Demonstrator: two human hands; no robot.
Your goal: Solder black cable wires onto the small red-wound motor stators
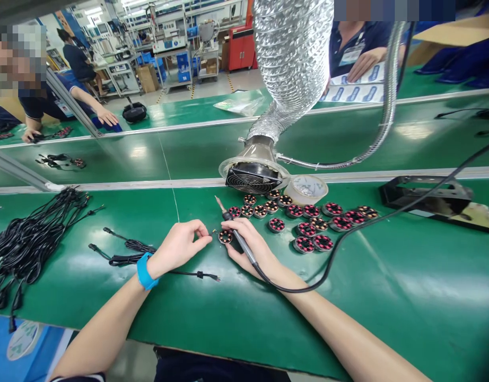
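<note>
My left hand [184, 243], with a blue band on its wrist, is closed in a pinch. A short dark cable end [213, 232] with bare tips pokes out between its fingertips. Just right of it, a small round motor stator [225, 236] with copper coils stands at the fingers of my right hand [257, 248]. That hand also grips a soldering iron [244, 245], its tip pointing up and away to the left. Black cables [135, 258] lie beside and under my left wrist. A thin pale strand [168, 175] runs down to behind my left hand.
Several stators [306, 229] with red or copper coils spread to the right. Behind them are a fume extractor [252, 178] and a tape roll [307, 189]. A black cable pile [41, 239] lies left, a black holder [427, 196] right. Co-workers sit across the bench.
</note>
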